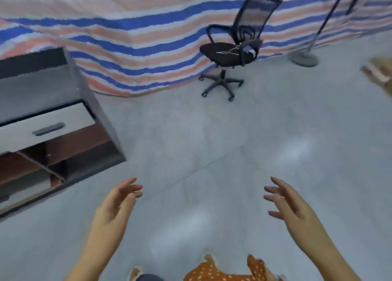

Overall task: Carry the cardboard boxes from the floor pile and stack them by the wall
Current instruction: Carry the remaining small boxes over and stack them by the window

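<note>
While both hands hang free over the floor (212,132), nothing's being carried. Grey glossy tile fills most of the view, w/ light reflections on it. Striped blue/pink/white tarp (127,26) covers the whole back wall, hem resting on the floor. Grey cabinet (93,115) at left, tilted by the wide lens: white drawer (44,127) w/ dark handle, open shelves w/ reddish-brown interior below it. Black mesh office chair (231,51) on castors stands just in front of the tarp, some thin pale bits on the seat, can't tell what. Pole stand w/ round base (304,57) at right, near the tarp. Cardboard boxes (379,70): only a blurred brown edge shows at far right frame edge, on the floor, well apart from both hands. Count not readable.

Left hand (114,206) and right hand (288,202) are raised palms facing each other, well apart, fingers spread and loosely bent, gripping nothing. Orange dotted garment (222,272) at bottom centre, betw. the forearms.
</note>
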The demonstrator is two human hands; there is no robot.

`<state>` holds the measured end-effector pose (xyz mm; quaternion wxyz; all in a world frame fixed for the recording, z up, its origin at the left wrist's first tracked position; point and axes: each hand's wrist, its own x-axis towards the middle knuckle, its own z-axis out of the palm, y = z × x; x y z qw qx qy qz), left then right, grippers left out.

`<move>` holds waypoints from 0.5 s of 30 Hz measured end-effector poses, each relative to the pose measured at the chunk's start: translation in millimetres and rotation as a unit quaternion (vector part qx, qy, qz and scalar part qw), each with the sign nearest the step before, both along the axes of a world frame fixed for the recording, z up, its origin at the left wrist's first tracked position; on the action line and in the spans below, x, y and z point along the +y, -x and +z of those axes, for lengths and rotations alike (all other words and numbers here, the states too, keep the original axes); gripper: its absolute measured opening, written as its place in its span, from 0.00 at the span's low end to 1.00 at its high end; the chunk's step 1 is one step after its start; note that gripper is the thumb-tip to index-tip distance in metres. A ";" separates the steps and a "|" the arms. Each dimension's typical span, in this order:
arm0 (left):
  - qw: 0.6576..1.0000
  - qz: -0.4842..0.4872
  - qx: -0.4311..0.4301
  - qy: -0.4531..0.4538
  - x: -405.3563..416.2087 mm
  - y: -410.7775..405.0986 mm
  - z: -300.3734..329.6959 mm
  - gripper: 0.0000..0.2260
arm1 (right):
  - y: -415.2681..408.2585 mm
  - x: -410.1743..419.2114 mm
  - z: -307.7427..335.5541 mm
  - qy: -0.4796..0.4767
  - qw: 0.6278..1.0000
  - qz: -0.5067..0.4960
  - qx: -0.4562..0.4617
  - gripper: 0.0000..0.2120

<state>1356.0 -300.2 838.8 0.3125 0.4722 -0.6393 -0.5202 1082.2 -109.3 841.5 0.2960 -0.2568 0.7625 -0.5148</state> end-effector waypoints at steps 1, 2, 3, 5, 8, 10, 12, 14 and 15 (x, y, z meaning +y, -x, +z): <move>1.000 -0.029 0.002 0.001 -3.2 21.7 3.0 0.08 | 12.3 16.9 -2.0 0.006 0.999 -0.039 -0.010 0.13; 0.998 -0.061 0.004 0.003 -7.3 43.0 5.8 0.09 | 21.2 32.6 -4.6 0.011 0.997 -0.075 -0.018 0.13; 0.995 -0.096 0.003 0.006 -10.5 64.6 9.5 0.10 | 27.8 48.0 -6.9 0.009 0.993 -0.111 -0.025 0.13; 0.987 -0.159 -0.004 0.010 -16.5 105.9 12.2 0.14 | 36.0 75.8 -13.2 -0.002 0.984 -0.177 -0.034 0.13; 0.968 -0.251 -0.016 0.007 -15.6 172.4 12.9 0.12 | 40.1 106.6 -18.7 -0.009 0.961 -0.270 -0.050 0.13; 0.952 -0.307 -0.017 -0.001 -8.8 216.6 13.9 0.11 | 42.7 119.9 -22.9 -0.021 0.944 -0.322 -0.063 0.13; 0.938 -0.347 -0.006 -0.011 -1.7 258.8 12.4 0.12 | 49.2 126.5 -26.0 -0.033 0.929 -0.363 -0.072 0.13; 0.925 -0.380 0.009 -0.018 1.9 301.2 9.9 0.13 | 62.7 128.7 -29.0 -0.037 0.913 -0.398 -0.080 0.13; 0.918 -0.396 0.013 -0.020 1.4 322.2 7.9 0.12 | 72.2 127.6 -29.5 -0.037 0.906 -0.413 -0.083 0.13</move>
